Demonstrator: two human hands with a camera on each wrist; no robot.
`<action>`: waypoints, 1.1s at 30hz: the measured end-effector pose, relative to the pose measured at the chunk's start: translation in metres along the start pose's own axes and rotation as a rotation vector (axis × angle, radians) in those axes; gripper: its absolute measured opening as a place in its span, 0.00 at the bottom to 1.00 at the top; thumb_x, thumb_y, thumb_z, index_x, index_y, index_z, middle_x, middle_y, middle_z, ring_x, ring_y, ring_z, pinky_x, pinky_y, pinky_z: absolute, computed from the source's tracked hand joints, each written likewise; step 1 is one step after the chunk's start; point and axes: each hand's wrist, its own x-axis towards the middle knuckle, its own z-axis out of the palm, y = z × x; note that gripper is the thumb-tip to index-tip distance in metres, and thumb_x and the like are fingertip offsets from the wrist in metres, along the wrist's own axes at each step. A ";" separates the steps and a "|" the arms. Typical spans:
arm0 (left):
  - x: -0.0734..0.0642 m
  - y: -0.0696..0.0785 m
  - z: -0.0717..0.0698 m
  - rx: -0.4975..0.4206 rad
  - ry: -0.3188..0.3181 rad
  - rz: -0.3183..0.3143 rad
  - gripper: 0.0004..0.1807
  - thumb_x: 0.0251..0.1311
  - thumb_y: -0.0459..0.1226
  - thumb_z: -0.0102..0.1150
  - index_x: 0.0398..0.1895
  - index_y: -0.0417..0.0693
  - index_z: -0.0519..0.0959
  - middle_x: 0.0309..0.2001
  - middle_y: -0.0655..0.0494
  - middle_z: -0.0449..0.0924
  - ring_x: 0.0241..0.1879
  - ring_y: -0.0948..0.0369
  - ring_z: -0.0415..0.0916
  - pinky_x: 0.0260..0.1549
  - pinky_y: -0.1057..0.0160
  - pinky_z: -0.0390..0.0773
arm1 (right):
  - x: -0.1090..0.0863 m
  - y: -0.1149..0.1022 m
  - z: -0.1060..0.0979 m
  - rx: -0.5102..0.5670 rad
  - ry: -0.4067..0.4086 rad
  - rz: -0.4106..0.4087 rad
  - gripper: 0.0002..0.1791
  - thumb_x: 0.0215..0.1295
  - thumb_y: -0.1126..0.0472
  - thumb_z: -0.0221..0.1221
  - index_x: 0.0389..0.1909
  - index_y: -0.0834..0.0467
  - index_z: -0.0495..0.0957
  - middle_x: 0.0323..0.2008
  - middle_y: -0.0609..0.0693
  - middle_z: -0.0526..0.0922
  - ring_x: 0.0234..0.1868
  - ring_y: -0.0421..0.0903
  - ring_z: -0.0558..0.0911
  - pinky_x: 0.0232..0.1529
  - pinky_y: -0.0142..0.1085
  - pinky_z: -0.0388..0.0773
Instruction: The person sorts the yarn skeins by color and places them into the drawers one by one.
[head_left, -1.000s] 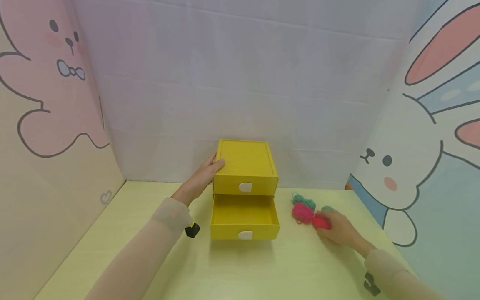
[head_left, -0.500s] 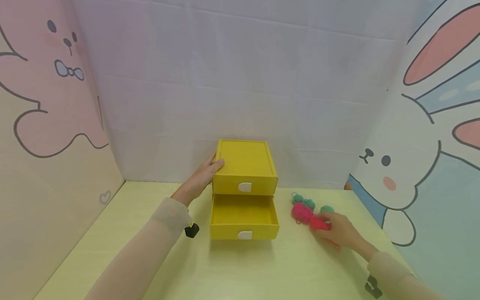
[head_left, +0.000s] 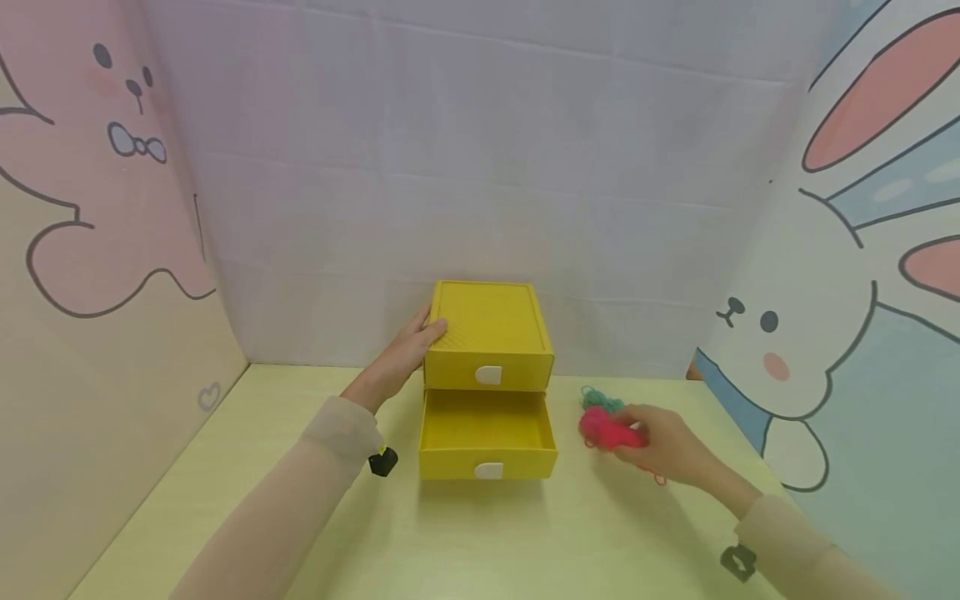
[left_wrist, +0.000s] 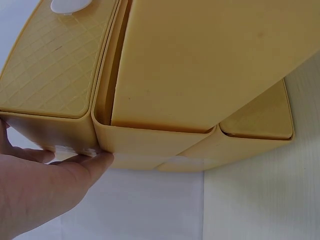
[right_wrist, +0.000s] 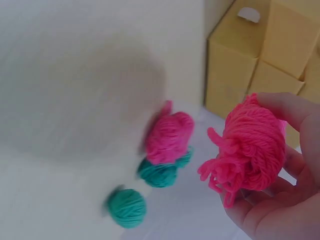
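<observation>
In the head view my left hand (head_left: pixel 397 362) rests against the left side of a yellow drawer cabinet (head_left: pixel 491 317), its thumb over the top edge. Below the top drawer, another drawer (head_left: pixel 450 464) stands pulled out. My right hand (head_left: pixel 671 446) holds a bright pink yarn ball (right_wrist: pixel 252 145) between thumb and fingers, above the table right of the cabinet. Beyond it lies another pink yarn ball (right_wrist: pixel 170 137) against a dark green yarn skein (right_wrist: pixel 157 174). A round green yarn ball (right_wrist: pixel 127 207) sits nearby; in the head view the right hand hides it.
The cabinet stands on a pale table (head_left: pixel 480 542) near a white back curtain (head_left: pixel 480 167). A bear-print panel (head_left: pixel 112 208) borders the left and a rabbit-print panel (head_left: pixel 810 333) the right. In the left wrist view, a shut lower drawer (left_wrist: pixel 260 112) shows below the pulled-out one.
My right hand has lifted the pink yarn ball and shifted slightly left with it, a loose strand trailing below. The left hand keeps its place on the cabinet.
</observation>
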 end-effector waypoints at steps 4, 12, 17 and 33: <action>-0.001 0.001 0.000 0.004 0.004 0.007 0.41 0.84 0.55 0.42 0.89 0.66 0.35 0.88 0.58 0.37 0.84 0.49 0.47 0.78 0.37 0.56 | 0.011 -0.018 -0.008 0.042 -0.018 0.003 0.19 0.59 0.62 0.79 0.50 0.58 0.86 0.44 0.48 0.88 0.38 0.43 0.84 0.38 0.31 0.85; 0.000 0.000 -0.003 0.004 0.011 -0.004 0.41 0.84 0.55 0.42 0.89 0.65 0.34 0.88 0.58 0.36 0.84 0.49 0.45 0.78 0.36 0.54 | 0.036 -0.068 -0.017 0.186 -0.104 -0.024 0.20 0.65 0.62 0.74 0.56 0.58 0.84 0.47 0.50 0.87 0.39 0.43 0.85 0.35 0.32 0.87; 0.001 0.000 -0.002 -0.002 0.014 0.004 0.41 0.85 0.55 0.42 0.89 0.64 0.34 0.88 0.59 0.36 0.85 0.50 0.43 0.79 0.36 0.53 | 0.051 -0.099 -0.015 0.225 -0.135 -0.104 0.19 0.67 0.63 0.73 0.57 0.57 0.84 0.48 0.49 0.87 0.34 0.43 0.84 0.31 0.35 0.87; 0.006 -0.001 0.002 0.006 0.031 -0.011 0.40 0.84 0.55 0.43 0.89 0.66 0.37 0.87 0.57 0.40 0.82 0.48 0.52 0.78 0.36 0.56 | 0.094 -0.145 0.028 0.116 -0.118 -0.288 0.19 0.65 0.60 0.75 0.55 0.55 0.86 0.52 0.46 0.89 0.50 0.45 0.83 0.55 0.38 0.84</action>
